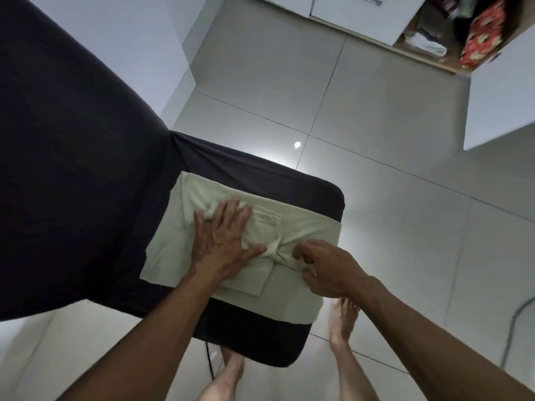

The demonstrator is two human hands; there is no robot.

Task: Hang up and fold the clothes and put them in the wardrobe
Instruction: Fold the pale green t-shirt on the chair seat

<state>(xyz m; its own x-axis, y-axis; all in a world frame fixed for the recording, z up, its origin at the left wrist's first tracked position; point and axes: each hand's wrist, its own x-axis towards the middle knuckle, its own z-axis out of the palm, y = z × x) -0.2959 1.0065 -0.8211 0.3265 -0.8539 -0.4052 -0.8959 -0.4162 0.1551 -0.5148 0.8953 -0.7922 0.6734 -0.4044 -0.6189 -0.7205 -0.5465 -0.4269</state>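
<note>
Head view: pale garment (304,227) lies under flat left hand (223,238).

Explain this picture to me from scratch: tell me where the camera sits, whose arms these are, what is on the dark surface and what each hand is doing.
There is no machine here. The one picture comes from a wide-angle camera worn on a person's head, looking down, so the arms and bare feet are that person's own. A pale green garment, partly folded, lies on a corner of a bed covered in dark cloth. The left hand lies flat on the garment with straight fingers, pressing it down. The right hand has curled fingers pinching a bunched fold of the same garment. At the top right stands the open wardrobe with folded clothes inside and something red and patterned. The floor is pale tile.
</note>
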